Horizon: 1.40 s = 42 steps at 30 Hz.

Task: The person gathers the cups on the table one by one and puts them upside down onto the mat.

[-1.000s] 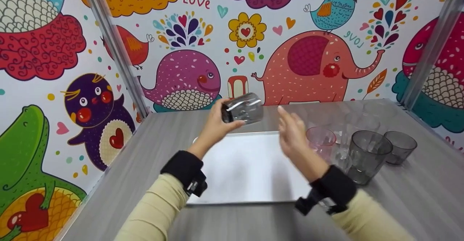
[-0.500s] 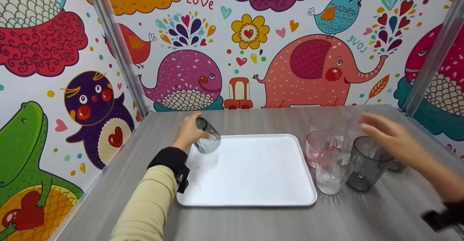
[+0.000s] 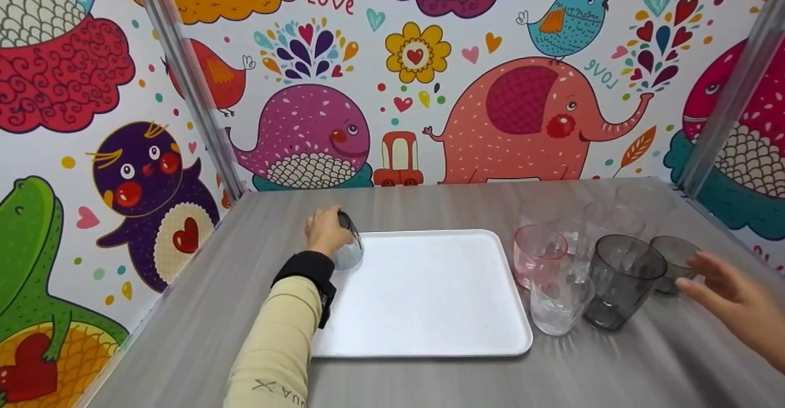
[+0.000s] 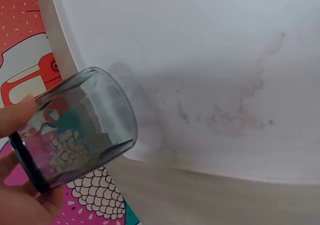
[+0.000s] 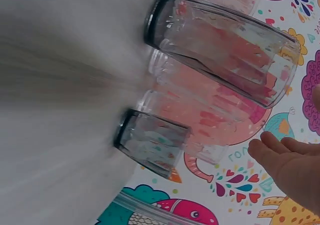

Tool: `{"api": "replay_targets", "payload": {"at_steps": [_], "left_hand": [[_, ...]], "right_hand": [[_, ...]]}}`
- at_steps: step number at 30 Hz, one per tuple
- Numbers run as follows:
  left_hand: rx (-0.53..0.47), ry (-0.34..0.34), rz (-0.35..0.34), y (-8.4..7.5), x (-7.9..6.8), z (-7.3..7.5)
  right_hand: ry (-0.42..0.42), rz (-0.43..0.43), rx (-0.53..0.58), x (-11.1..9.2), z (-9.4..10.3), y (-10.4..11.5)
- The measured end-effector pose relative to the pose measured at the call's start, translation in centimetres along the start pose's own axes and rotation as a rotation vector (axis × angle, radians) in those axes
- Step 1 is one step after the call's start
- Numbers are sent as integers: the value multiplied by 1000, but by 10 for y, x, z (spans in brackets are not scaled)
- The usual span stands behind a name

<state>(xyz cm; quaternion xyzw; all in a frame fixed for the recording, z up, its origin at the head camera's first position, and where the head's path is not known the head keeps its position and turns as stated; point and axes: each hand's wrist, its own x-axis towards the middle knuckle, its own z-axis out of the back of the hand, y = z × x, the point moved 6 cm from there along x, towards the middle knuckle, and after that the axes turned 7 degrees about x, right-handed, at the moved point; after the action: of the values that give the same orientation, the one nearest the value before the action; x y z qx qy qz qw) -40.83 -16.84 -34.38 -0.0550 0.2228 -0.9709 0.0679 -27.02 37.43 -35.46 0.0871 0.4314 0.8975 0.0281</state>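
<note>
My left hand (image 3: 325, 231) grips a smoky grey glass (image 3: 349, 254) by its thick base end, above the far left corner of a white tray (image 3: 429, 294). In the left wrist view the glass (image 4: 90, 130) is upside down and tilted, its rim towards the tray (image 4: 210, 45). Fingers and thumb curl round the dark base. At the right, my right hand (image 3: 739, 307) has its fingers extended and holds nothing. It is nearest to a short grey glass (image 3: 671, 264); the right wrist view shows a gap between the hand (image 5: 292, 170) and that glass (image 5: 155, 142).
Right of the tray stand a pink glass (image 3: 539, 254), a clear glass (image 3: 561, 304), a tall grey glass (image 3: 622, 282) and several more clear glasses behind, close together. A patterned wall (image 3: 411, 107) bounds the grey table (image 3: 423, 383) at the back.
The left hand carried the grey glass left and down to the tray's far left corner, turning its rim downward. The right hand moved from above the tray to the far right, then lower.
</note>
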Motion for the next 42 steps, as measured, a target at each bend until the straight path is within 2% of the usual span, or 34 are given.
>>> {"api": "replay_targets", "payload": {"at_steps": [6,9,15,21,28,35,39,42], "left_hand": [[-25,-18,-46,4,4,-13],[-38,-18,-68,4,5,-17],[-48,-26,-72,6,9,-19],[-16,-42,-86,8,12,-20],[21,2,-71,12,11,-21],[-33,8,-80,17,13,-23],[-88,-7,-123,19,11,-17],[-159,-62,-189,8,7,-4]], "right_hand": [[2,-105,48,-6,-2,-14],[18,-136,37,-6,-5,-18],[57,-130,9,-6,-9,-20],[89,-141,14,-6,-11,-20],[123,-143,23,-5,-16,-19],[138,-131,9,-3,-20,-21],[157,-116,35,0,-25,-17],[159,-104,86,3,-24,-13]]}}
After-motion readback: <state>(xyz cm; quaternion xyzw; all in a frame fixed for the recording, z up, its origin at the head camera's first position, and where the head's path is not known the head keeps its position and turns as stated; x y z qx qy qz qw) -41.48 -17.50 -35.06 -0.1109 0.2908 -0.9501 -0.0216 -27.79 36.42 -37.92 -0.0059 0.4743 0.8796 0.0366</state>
